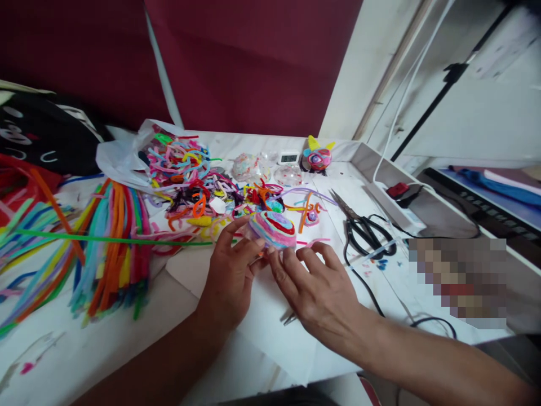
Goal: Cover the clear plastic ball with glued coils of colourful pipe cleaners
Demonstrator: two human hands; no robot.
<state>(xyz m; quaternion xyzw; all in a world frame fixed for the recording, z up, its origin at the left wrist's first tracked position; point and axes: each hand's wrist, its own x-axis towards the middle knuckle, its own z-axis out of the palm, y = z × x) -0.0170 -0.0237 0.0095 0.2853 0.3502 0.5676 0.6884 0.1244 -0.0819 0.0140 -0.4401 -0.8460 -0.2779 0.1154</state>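
Note:
Between my hands is a rounded clear shell (274, 228) covered with curved rows of fuzzy pipe cleaner in pink, blue, yellow and red. My left hand (230, 270) grips its left side, thumb in front and fingers around the back. The fingertips of my right hand (308, 276) press on its lower right edge, bent and close together; whether a small piece sits under them is hidden. Just beyond the shell lie tangled pipe-cleaner scraps (215, 197) and a small orange-and-purple pipe-cleaner shape (311, 214). A thin metal tool (289, 319) shows partly beneath my right hand.
Black-handled scissors (363, 225) lie to the right beside a dark cable (367, 290). Bundled pipe cleaners (114, 242) spread on the left, with one long green strand (169, 241) reaching toward my hands. Behind stand a plastic bag (127, 155), a digital clock (289, 157) and a finished colourful ball (318, 158).

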